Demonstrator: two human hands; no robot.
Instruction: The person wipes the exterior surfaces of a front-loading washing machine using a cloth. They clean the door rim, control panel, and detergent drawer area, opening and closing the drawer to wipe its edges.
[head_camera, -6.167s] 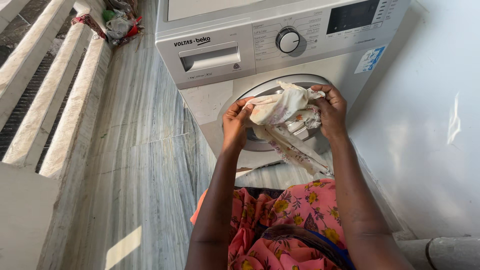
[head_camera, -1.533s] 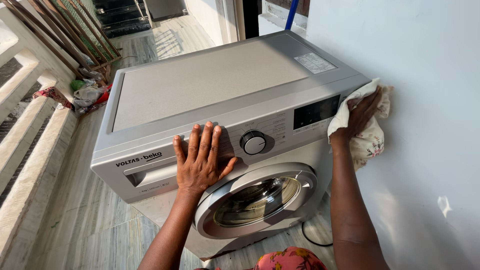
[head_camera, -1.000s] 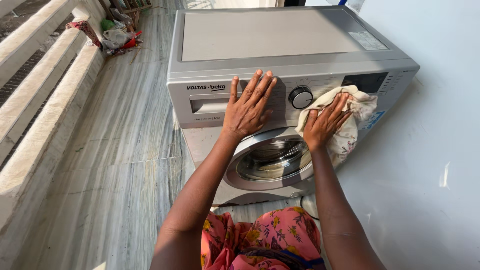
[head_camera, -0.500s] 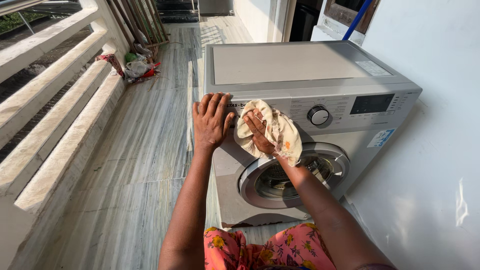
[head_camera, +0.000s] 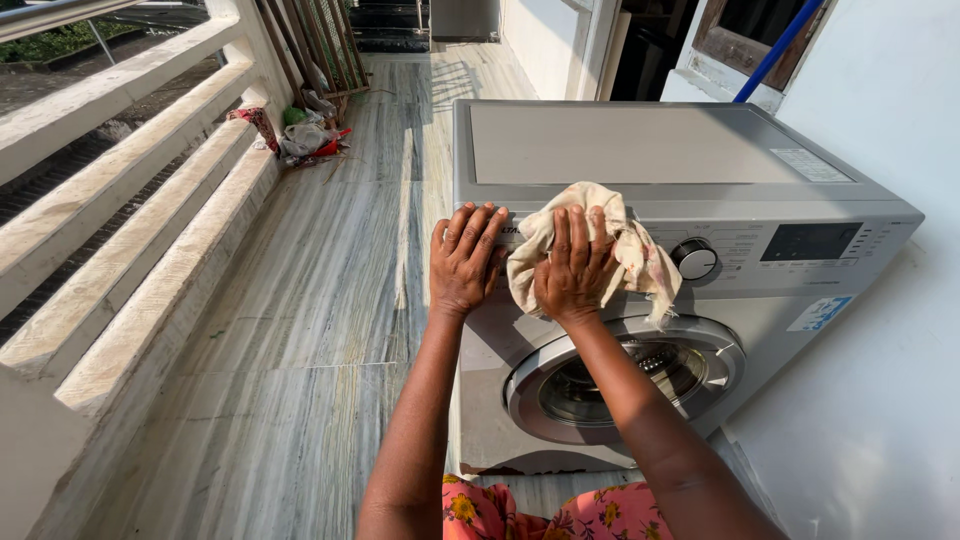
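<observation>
The right hand (head_camera: 572, 268) presses a crumpled cream cotton cloth with a faint floral print (head_camera: 590, 245) flat against the upper left front of the silver front-loading washing machine (head_camera: 640, 160), fingers spread over the fabric rather than clenched round it. The left hand (head_camera: 463, 260) lies open, palm down, on the machine's front left corner, gripping nothing.

To wipe well here, it seems best to keep the palm broad on the cloth, let the left hand steady the body, and work along the panel towards the round silver dial (head_camera: 694, 259), tucking in the loose tail that dangles near the round glass door (head_camera: 625, 375).

The detergent drawer and most of the left panel lie hidden under cloth and hands. The machine's base is cut off by the forearms and the pink floral garment (head_camera: 560, 510).
</observation>
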